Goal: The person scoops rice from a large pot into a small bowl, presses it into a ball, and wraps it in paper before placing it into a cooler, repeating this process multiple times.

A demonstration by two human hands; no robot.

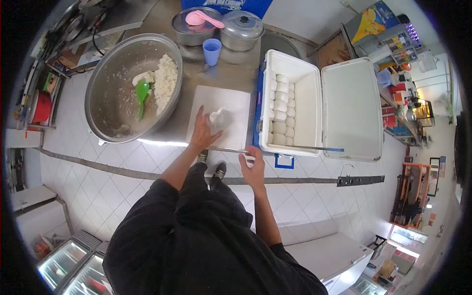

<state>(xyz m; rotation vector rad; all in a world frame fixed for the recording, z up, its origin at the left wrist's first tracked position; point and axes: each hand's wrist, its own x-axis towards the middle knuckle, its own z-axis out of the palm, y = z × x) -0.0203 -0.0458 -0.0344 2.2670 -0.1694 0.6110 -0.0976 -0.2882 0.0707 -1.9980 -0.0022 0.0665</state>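
A white board or sheet (236, 98) lies on the metal table in front of me. On it sits a small clear plastic bag (219, 117), glossy and crumpled; its contents are hard to make out. My left hand (202, 132) rests beside the bag, fingers spread, thumb near its lower edge. Nothing shows in my right hand (253, 168), which is at the sheet's front right corner, thumb and fingers apart. To the left stands a large metal basin (93, 93) with white rice (166, 81) along one side and a green rice paddle (142, 96) inside.
A blue and white cooler (310, 108) with its lid (353, 108) open holds stacked white packs (280, 105). Behind are a blue cup (211, 52), a pink ladle (202, 18) on a lidded pot (189, 37), and another lidded pot (242, 32). A strip crosses the tiled floor.
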